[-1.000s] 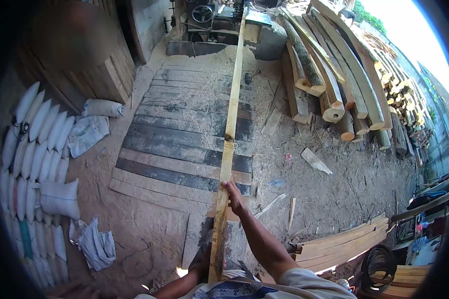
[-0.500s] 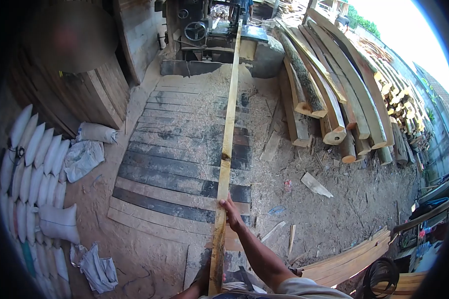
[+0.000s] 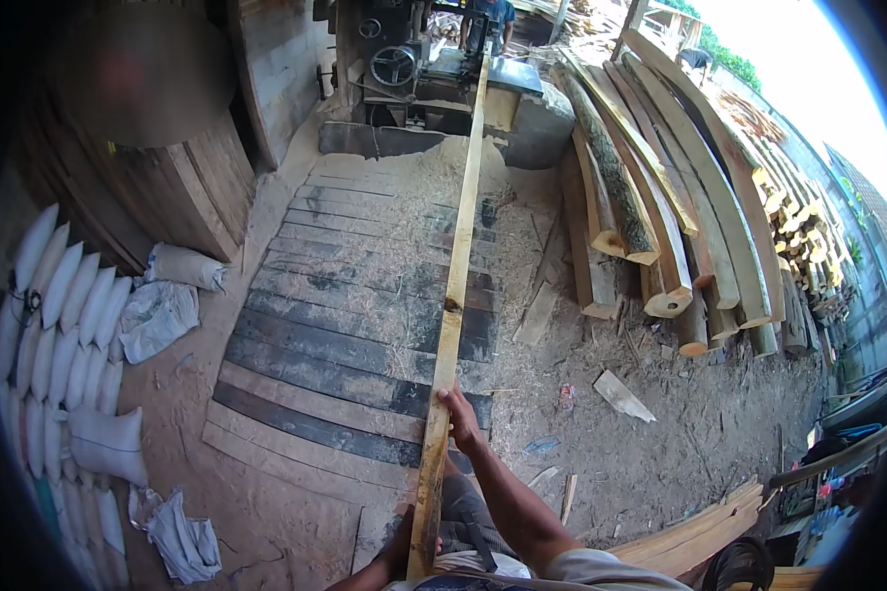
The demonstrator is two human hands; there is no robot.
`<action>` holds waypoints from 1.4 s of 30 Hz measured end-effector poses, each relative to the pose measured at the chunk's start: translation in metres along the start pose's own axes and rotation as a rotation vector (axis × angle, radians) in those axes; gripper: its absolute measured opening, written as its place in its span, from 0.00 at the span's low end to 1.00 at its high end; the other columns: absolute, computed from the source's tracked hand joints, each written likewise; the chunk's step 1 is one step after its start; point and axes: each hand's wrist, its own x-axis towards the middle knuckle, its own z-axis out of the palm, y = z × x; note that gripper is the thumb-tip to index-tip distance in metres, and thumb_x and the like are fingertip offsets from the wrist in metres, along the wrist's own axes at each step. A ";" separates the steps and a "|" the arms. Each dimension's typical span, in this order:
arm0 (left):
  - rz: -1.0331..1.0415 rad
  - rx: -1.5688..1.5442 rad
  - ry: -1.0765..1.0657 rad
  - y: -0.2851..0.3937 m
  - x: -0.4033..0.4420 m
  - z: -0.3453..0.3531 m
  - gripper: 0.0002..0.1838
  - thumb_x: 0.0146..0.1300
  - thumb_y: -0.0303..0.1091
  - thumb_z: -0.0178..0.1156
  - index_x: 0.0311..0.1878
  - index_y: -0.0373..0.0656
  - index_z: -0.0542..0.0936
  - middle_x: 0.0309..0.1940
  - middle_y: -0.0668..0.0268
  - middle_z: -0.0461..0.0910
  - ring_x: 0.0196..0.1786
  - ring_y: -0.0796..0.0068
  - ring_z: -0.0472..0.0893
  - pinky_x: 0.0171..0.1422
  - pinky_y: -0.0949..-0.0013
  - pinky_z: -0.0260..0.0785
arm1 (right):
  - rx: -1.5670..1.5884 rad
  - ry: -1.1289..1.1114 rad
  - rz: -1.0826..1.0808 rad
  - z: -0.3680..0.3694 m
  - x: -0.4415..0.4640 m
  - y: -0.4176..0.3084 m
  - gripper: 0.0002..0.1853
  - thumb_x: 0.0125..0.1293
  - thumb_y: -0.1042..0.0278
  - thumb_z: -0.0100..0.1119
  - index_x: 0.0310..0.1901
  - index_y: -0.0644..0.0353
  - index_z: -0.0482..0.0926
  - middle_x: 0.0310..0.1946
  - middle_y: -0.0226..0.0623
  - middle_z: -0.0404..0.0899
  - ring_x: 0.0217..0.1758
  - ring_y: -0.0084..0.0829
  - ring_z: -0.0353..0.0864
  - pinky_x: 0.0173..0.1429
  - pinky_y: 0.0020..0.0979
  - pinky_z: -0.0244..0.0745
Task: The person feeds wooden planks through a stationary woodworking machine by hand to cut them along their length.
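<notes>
A long, narrow wooden plank runs from my waist out to a bandsaw at the far end. My right hand is closed around the plank's right edge, thumb on top, at about arm's length. Close to my body, my left hand grips the near end from the left and below. The plank hides most of that hand, with a little of its fingers showing on the right side. The plank's far end meets the saw's table.
Beyond the saw stands another person. Several heavy timbers lie at the right. Filled white sacks are stacked at the left. Worn floor boards and sawdust stretch below the plank. Cut boards lie at lower right.
The view has shifted slightly, and the saw and timbers sit a little lower and further right. More of my leg shows under the plank. Both hands keep their hold.
</notes>
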 end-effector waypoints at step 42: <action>-0.020 0.012 0.011 0.489 0.263 0.225 0.36 0.70 0.69 0.42 0.50 0.41 0.77 0.36 0.55 0.83 0.38 0.58 0.85 0.45 0.57 0.80 | 0.003 -0.026 -0.112 -0.100 0.500 -0.319 0.52 0.68 0.43 0.59 0.80 0.61 0.40 0.77 0.43 0.56 0.74 0.31 0.61 0.74 0.28 0.57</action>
